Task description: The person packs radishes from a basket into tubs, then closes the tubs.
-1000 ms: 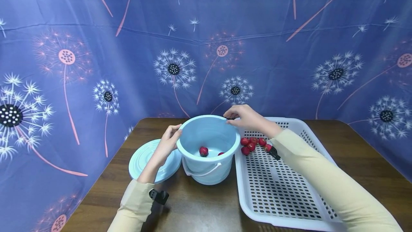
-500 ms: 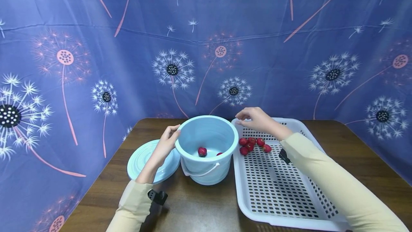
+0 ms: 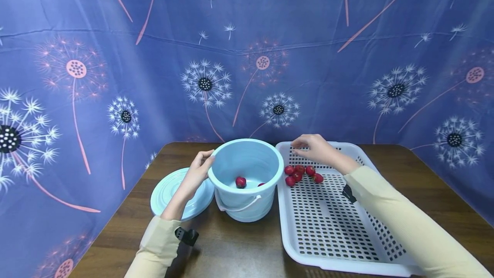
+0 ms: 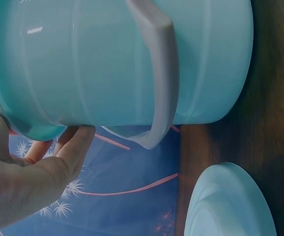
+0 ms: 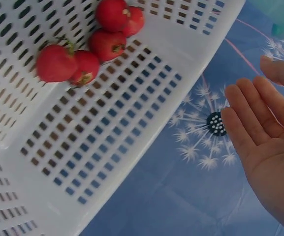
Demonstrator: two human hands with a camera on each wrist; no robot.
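Note:
A light blue bucket (image 3: 247,214) stands upright on the table with a red fruit (image 3: 241,182) inside and part of another showing. My left hand (image 3: 196,176) holds its rim at the left; in the left wrist view the left fingers (image 4: 78,147) reach under the outer lip. Over the back of a white perforated basket (image 3: 328,226), my right hand (image 3: 318,149) hovers with loosely bent fingers and nothing in it. Several small red round fruits (image 3: 297,177) lie below it, some with a dried calyx showing in the right wrist view.
A round light blue lid (image 3: 164,196) lies flat left of the bucket, partly behind my left forearm. The bucket's pale handle (image 4: 165,73) hangs down its side. Behind the wooden table (image 3: 231,252) hangs a blue dandelion-print cloth (image 3: 328,76).
My right hand has moved from the bucket's right rim rightward and slightly down over the basket. The left hand stays at the rim.

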